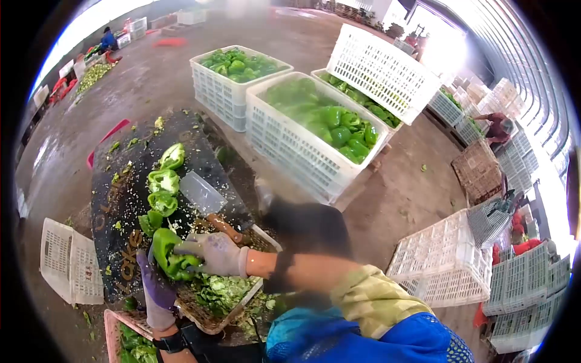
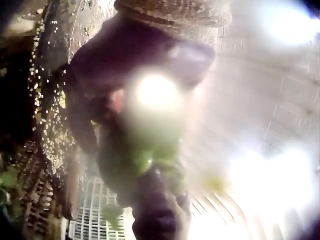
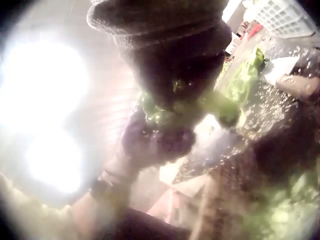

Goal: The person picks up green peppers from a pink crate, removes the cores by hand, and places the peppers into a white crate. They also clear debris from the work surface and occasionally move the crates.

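Observation:
Both gloved hands are at one green bell pepper [image 1: 163,245] over the near edge of a black board [image 1: 127,175]. My left hand [image 1: 158,291], in a purple-stained glove, holds it from the left and below. From the right, my right hand [image 1: 216,253] grips it, fingers at its near end. Glare blurs both wrist views, where the pepper [image 2: 145,160] shows between the two hands. Beyond it, a row of cut green peppers [image 1: 163,181] lies on the board. A cleaver [image 1: 203,192] with a wooden handle [image 1: 225,228] rests right of the row.
Pale seeds are scattered over the board. A tray [image 1: 251,296] of green scraps sits close to my body, beside a pink crate [image 1: 110,333] of green pieces. White crates [image 1: 290,136] of whole peppers stand ahead; another white crate [image 1: 439,260] is at right. Other people work farther off.

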The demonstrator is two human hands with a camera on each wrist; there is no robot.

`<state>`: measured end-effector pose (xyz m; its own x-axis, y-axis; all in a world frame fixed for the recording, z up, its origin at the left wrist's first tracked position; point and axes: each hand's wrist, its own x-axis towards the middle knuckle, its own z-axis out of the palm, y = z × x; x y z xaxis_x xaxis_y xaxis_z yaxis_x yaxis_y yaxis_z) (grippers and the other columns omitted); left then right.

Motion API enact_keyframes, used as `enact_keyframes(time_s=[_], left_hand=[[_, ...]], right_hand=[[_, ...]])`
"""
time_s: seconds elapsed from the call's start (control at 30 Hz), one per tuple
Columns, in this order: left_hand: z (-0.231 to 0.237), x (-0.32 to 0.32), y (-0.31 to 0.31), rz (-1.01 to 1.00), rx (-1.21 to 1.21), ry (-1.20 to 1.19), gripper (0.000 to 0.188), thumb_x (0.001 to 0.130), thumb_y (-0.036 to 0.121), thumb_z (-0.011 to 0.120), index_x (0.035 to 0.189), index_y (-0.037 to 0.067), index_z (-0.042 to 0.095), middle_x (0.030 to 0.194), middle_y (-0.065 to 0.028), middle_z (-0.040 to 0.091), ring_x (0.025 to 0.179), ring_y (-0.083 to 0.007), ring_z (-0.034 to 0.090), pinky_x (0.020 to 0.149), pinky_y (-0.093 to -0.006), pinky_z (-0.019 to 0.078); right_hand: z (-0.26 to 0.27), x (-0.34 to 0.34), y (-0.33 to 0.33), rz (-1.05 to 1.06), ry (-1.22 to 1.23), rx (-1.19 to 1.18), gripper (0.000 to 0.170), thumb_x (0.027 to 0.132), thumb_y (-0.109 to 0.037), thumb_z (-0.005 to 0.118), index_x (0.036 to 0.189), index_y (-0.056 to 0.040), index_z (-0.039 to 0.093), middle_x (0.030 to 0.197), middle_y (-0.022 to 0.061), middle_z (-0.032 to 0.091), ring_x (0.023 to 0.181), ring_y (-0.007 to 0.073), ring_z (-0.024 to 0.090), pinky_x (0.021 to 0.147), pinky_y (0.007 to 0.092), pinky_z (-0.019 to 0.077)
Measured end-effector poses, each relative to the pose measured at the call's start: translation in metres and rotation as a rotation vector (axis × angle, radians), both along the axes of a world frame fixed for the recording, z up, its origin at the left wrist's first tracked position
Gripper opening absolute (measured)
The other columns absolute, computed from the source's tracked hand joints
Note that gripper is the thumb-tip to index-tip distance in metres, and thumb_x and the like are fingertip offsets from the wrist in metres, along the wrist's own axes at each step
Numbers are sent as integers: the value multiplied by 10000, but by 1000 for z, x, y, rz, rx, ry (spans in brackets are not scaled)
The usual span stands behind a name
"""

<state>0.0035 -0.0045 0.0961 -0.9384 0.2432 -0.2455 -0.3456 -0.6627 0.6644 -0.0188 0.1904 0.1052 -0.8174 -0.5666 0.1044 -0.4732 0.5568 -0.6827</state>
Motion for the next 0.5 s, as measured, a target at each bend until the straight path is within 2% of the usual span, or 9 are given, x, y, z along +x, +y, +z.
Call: enact_keyframes(time_s=[0.07,0.13,0.2,0.23,0.3,0.33,0.37,0.4,0.5], left_hand=[[-21,-10,0,83,-29,59,581,940,517,401,1303,68,463,1245,-102,541,1090,-232,556,917,-387,472],[-27,-11,-4,-38,147,105,569,941,495,418,1309,62,453,1247,-116,537,1088,-229,559,915,-369,474],[-38,-9,-2,23,-66,214,553,942,462,446,1313,53,442,1222,-115,555,1028,-212,585,872,-339,496],[8,5,19,170,-192,285,536,940,434,471,1321,59,435,1216,-97,560,1014,-193,588,855,-323,502],[-8,-1,6,98,23,202,511,939,413,486,1324,79,443,1256,-74,540,1077,-174,565,908,-300,474],[1,2,8,107,-3,224,500,931,418,504,1296,77,472,1202,-61,579,1009,-157,599,841,-295,511],[-21,-10,6,80,233,117,466,936,395,508,1275,77,487,1151,-52,609,952,-153,622,806,-295,527],[-19,-14,7,76,383,12,434,938,373,511,1246,66,505,1121,-50,621,936,-168,629,809,-299,527],[-25,-12,2,151,60,91,395,944,331,504,1209,38,518,1137,-76,603,1002,-164,599,833,-286,508]], right_hand=[[-3,-1,-7,-33,-47,-243,505,796,-257,675,1247,-84,526,1191,140,578,1066,302,571,937,372,446],[9,8,-15,-94,-57,-174,501,804,-257,666,1252,-82,528,1209,147,573,1088,295,565,953,364,439],[-1,10,-17,-91,106,4,461,816,-358,626,1205,-124,545,1114,136,622,988,286,620,850,397,491],[9,10,-12,-29,236,42,434,828,-369,610,1181,-121,554,1053,143,630,928,281,632,808,396,509],[31,14,-24,-58,322,163,387,787,-274,665,1126,-103,590,1010,147,624,904,303,618,777,404,511],[27,11,-26,-23,379,108,382,781,-251,675,1115,-83,596,1041,159,619,912,304,617,772,399,508],[22,7,-29,12,438,56,376,776,-228,684,1104,-64,602,1072,171,613,920,306,615,767,394,506],[26,4,-30,36,276,30,438,780,-241,683,1156,-50,565,1071,191,613,908,320,617,756,374,505],[18,-11,-30,188,-192,55,444,794,-223,668,1161,-11,536,1011,198,621,872,274,626,735,344,503]])
